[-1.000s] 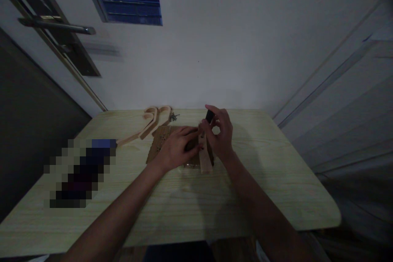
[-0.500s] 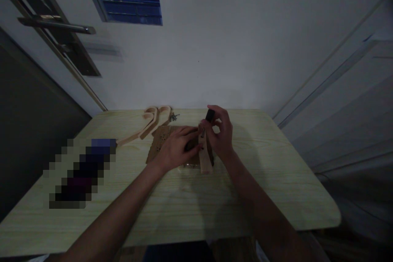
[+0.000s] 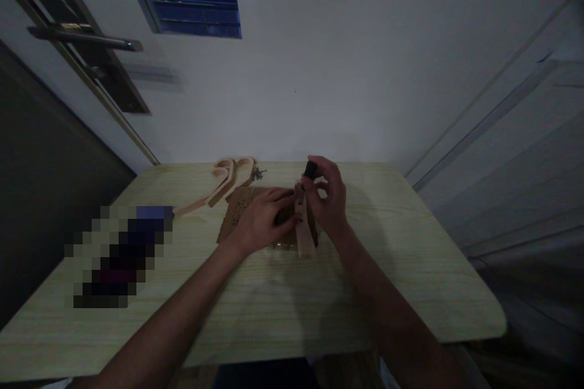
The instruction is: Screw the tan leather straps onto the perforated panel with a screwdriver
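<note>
A pale wooden piece (image 3: 305, 243) with small holes lies lengthwise on a brown cardboard sheet (image 3: 235, 209), its near end sticking out past the cardboard. My left hand (image 3: 262, 219) spreads over the cardboard, with its fingertips and thumb gripping the wooden piece from the left. Between the fingers of my right hand (image 3: 329, 194) is a short black handle (image 3: 311, 169), which looks like a screwdriver. It stands tilted over the far end of the wooden piece; its tip is too small and dim to make out.
Curved wooden hooks (image 3: 228, 179) lie at the back left of the table (image 3: 410, 292). Beside them is a small heap of screws (image 3: 259, 174). A blurred-out dark object (image 3: 130, 255) lies on the left. Behind the table rises a white door (image 3: 319, 73) with a metal handle (image 3: 91, 39).
The black handle has tilted and shifted very slightly left in my right hand's fingers. My left hand and the wooden piece stay in place.
</note>
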{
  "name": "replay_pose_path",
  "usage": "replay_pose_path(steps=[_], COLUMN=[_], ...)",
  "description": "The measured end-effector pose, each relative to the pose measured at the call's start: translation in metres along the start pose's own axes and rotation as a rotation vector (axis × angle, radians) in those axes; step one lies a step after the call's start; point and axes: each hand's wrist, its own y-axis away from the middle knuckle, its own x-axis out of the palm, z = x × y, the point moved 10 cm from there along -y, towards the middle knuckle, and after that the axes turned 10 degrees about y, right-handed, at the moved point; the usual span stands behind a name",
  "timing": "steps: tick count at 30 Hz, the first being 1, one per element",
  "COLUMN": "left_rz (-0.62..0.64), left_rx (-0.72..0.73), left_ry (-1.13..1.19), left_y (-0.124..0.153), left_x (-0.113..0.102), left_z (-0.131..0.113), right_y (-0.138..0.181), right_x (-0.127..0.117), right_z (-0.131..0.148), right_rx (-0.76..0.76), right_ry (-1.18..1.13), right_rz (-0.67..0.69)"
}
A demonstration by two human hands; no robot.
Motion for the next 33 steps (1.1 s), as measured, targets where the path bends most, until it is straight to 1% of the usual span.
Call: replay_pose_path(steps=[2,5,11,13,19,23,28,30,33], left_rz=[0.0,0.002,-0.006,-0.006,-0.013,-0.005,-0.008,-0.01,-0.005], left_rx=[0.001,0.011,0.01,0.01,0.021,0.022,0.013,0.009,0.007], left_ry=[-0.002,-0.005,0.001,-0.001,-0.01,-0.003,-0.009,-0.008,-0.009], left_y=[0.0004,0.0006,0.0003,0.0005,0.0004,-0.0005,-0.0004,-0.0001,0.0], left_x=[0.0005,0.001,-0.0004,-0.0004,-0.0012,-0.0003,0.0012,0.0009,0.0], left_z=[0.0014,0.0012,-0.0003,-0.0002,-0.0014,-0.0026,0.0001,0.0009,0.0], right_y=[-0.0003,-0.0007,-0.0001,-0.0001,-0.0018,-0.0024,-0.0012,-0.0007,-0.0003], right_x=[-0.0004,0.0004,0.0016,0.0017,-0.0034,-0.0023,0.0024,0.0029,0.0005], right_z=[-0.0009,-0.0007,0.0041,0.0035,-0.0026,0.0004,0.003,0.0027,0.0018], right_rx=[0.001,0.004,-0.016,-0.021,0.006,-0.02,-0.045,-0.043,-0.036], right_ry=[0.036,0.059,-0.071,-0.066,0.013,0.009,-0.088,-0.087,-0.034], right_rz=[-0.009,0.019,0.071,0.06,-0.029,0.001,0.074,0.073,0.029])
